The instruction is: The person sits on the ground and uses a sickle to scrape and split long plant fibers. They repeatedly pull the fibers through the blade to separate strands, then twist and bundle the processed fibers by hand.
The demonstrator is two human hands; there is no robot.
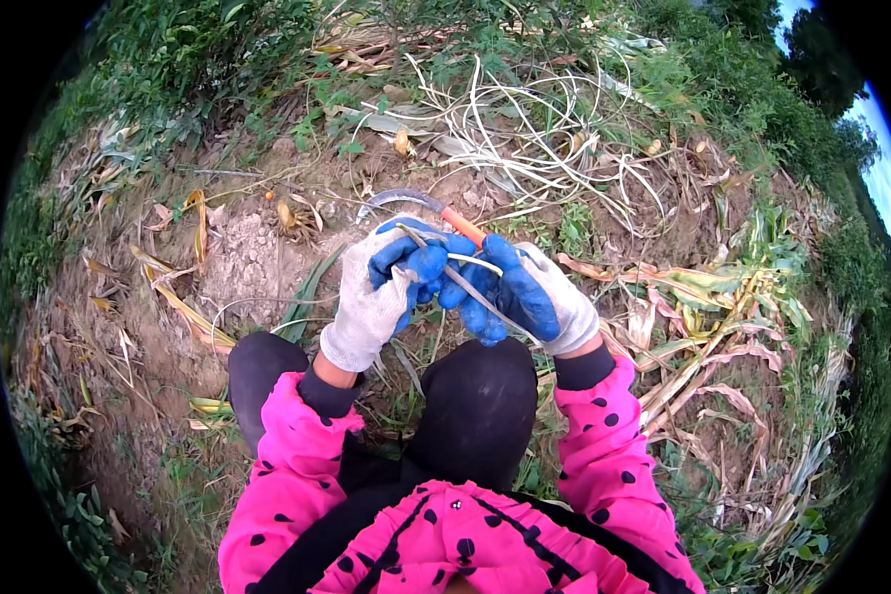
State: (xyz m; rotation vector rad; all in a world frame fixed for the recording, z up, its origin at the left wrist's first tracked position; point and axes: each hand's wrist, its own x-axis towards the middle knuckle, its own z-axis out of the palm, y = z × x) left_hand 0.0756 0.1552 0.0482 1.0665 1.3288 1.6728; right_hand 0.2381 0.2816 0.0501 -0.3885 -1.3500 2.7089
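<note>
Both hands wear off-white knit gloves with blue coated palms and fingers, held close together above the knees. My left hand [401, 275] pinches a thin plant strip [479, 295], whose brownish length runs down across the front of the right glove. A paler end of stem [475, 262] sticks out between the hands. My right hand [516, 289] is closed around a sickle by its orange handle [463, 226]; some of its fingers are hidden behind the strip. The curved metal blade [397, 196] points left beyond the left glove.
A tangled heap of pale stripped fibres [534, 141] lies on the soil ahead. Dry maize stalks and leaves [683, 341] spread at the right. Cut stubs [286, 215] stick up from the ground at the left. Green shrubs [185, 59] border the far side.
</note>
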